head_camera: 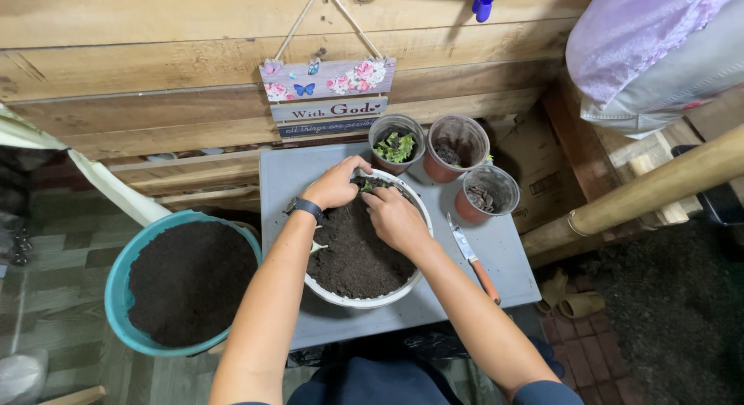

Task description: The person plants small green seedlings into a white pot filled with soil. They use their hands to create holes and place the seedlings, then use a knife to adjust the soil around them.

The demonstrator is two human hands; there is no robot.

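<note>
Seedling sits at far rim of white bowl on grey bench, bowl already full of dark soil. Left hand and right hand press soil around it, grip loose, holding nothing. Three small pots behind (one with greens) untouched; knife idle beside bowl.
</note>
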